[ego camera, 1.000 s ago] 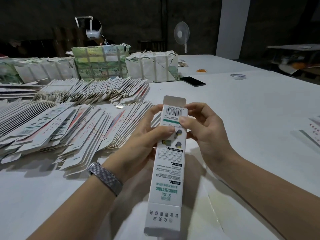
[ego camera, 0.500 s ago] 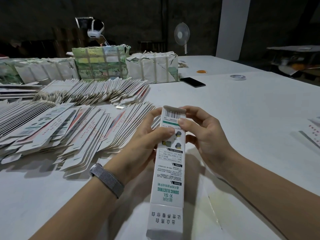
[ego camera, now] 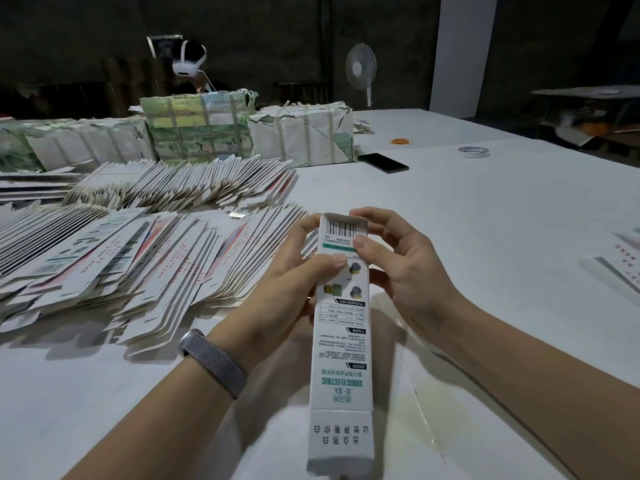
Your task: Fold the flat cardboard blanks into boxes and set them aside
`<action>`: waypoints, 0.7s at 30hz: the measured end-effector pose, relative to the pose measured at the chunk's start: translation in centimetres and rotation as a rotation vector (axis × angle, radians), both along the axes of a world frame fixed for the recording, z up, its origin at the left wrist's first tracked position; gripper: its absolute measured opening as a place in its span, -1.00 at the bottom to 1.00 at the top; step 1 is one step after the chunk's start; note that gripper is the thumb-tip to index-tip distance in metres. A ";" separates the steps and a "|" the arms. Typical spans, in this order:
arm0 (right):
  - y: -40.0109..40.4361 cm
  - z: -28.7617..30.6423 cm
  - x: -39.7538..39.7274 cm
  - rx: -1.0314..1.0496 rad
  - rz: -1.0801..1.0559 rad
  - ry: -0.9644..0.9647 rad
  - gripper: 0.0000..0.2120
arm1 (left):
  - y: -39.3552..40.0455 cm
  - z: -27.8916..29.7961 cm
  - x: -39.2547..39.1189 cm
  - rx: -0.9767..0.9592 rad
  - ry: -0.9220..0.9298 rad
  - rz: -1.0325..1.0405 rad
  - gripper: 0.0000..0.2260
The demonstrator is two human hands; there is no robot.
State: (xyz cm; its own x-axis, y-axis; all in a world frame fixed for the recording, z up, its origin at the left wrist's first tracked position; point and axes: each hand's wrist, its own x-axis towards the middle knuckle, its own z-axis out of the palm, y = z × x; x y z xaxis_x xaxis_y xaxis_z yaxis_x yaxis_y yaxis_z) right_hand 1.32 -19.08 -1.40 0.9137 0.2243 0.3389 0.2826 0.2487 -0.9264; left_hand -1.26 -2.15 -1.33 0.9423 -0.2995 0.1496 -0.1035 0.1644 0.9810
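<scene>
Fingers of the left hand [ego camera: 294, 271] and right hand [ego camera: 398, 268] were clamped on the far end of the box [ego camera: 341, 327], held above the tabletop [ego camera: 485, 220]. Too hard a squeeze there might have creased its end flap [ego camera: 343, 221] or buckled the thin walls, I reckoned

White box [ego camera: 341, 341], teal lettering

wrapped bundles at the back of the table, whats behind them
Behind the wrapped bundles a person wearing a white headset shows above them against a dark wall; their body and hands are covered by the bundles. A standing fan rises behind the right-hand bundle.
</scene>
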 end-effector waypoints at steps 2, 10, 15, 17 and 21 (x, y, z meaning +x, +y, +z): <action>0.1 0.0 -0.1 -0.035 -0.003 -0.015 -0.73 | -0.1 -0.1 0.1 0.019 -0.003 0.009 -0.59; 0.0 0.7 -0.4 -0.018 -0.025 0.009 -0.81 | -1.3 -0.4 -0.4 0.040 -0.077 0.097 -0.61; 0.0 1.3 -0.6 0.044 -0.081 0.028 -0.87 | -1.7 -0.1 -0.8 0.064 -0.086 0.057 -0.54; 0.0 1.2 -0.6 0.038 -0.120 0.046 -0.86 | -1.8 -0.2 -1.0 0.084 -0.072 0.039 -0.48; 0.0 1.1 -0.6 0.033 -0.127 0.109 -0.89 | -2.0 -0.2 -1.1 0.097 -0.066 0.033 -0.48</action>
